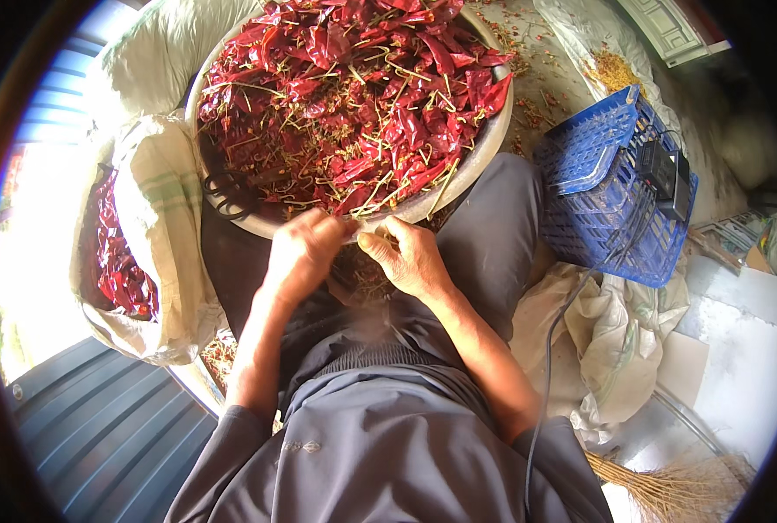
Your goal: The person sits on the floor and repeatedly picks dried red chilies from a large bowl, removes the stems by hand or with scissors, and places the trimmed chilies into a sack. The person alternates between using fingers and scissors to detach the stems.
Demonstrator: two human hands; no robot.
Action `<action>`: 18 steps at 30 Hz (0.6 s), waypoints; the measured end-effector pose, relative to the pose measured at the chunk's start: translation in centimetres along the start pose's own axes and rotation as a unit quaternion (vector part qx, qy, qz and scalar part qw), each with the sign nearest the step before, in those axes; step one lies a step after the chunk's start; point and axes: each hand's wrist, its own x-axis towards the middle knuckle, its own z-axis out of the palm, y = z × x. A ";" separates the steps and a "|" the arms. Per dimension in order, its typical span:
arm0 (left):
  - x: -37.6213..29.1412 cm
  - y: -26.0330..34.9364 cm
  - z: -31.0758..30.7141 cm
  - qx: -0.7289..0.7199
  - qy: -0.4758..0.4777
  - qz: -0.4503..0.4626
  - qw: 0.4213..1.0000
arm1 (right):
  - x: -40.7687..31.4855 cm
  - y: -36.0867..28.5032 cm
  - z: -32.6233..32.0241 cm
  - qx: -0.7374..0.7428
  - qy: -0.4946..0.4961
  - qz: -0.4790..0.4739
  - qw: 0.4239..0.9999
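Observation:
A large round basin (503, 124) stands before me, heaped with dried red chili peppers (336, 98) and loose pale stems (379, 196). At its near rim, my left hand (411, 255) and my right hand (307, 245) are close together. Which hand is on which side follows the arms: left on the picture's right. My right hand's fingers are closed around a piece of red chili pepper, mostly hidden by them. The thumb and index finger of my left hand nearly meet at a small pale bit; whether they grip it I cannot tell. Black scissor-like handles (228, 193) rest inside the basin's left rim.
A woven sack (166, 216) holding red peppers stands left of the basin, with a fuller sack (159, 59) behind. On the right are a blue plastic crate (598, 196) with a black device and cable, crumpled sacking (611, 340) and a straw broom (656, 480).

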 end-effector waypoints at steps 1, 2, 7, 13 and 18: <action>-0.8 1.1 -0.1 -0.001 -0.027 0.000 1.000 | 0.0 0.0 0.2 -0.003 0.017 -0.051 0.999; -1.6 1.5 0.5 -0.018 -0.027 -0.003 0.999 | 0.0 0.0 0.5 -0.006 0.034 -0.103 0.994; -3.6 1.6 1.7 -0.059 -0.061 -0.033 0.996 | -0.7 1.8 0.3 -0.124 -0.053 -0.118 0.984; -4.3 1.9 2.2 -0.199 -0.118 -0.128 0.964 | -1.3 1.0 0.2 -0.187 -0.089 -0.176 0.962; -4.7 3.0 2.5 -0.343 -0.096 -0.193 0.914 | -1.5 0.7 0.4 0.011 -0.061 -0.084 0.995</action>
